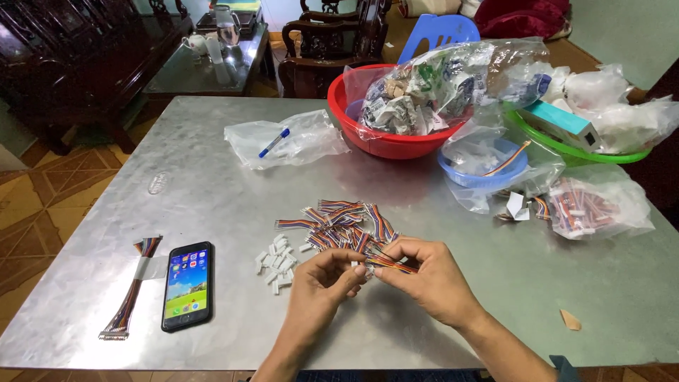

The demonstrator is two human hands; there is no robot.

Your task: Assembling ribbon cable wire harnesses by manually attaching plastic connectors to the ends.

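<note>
My right hand [430, 277] pinches a short multicoloured ribbon wire [390, 265] over the metal table [212, 184]. My left hand [327, 281] meets it at the wire's left end, fingertips closed on a small white connector [361, 269]. Just beyond both hands lies a loose pile of similar coloured wires [344, 223]. To the left of that pile sits a heap of small white plastic connectors [276, 262].
A smartphone [187, 284] and a taped wire bundle [132, 288] lie at the near left. Further back are a plastic bag with a blue pen [281, 141], a red basin [389, 143] of bagged parts, a blue bowl [484, 177], a green basin [576, 151] and a bag of wires [598, 206].
</note>
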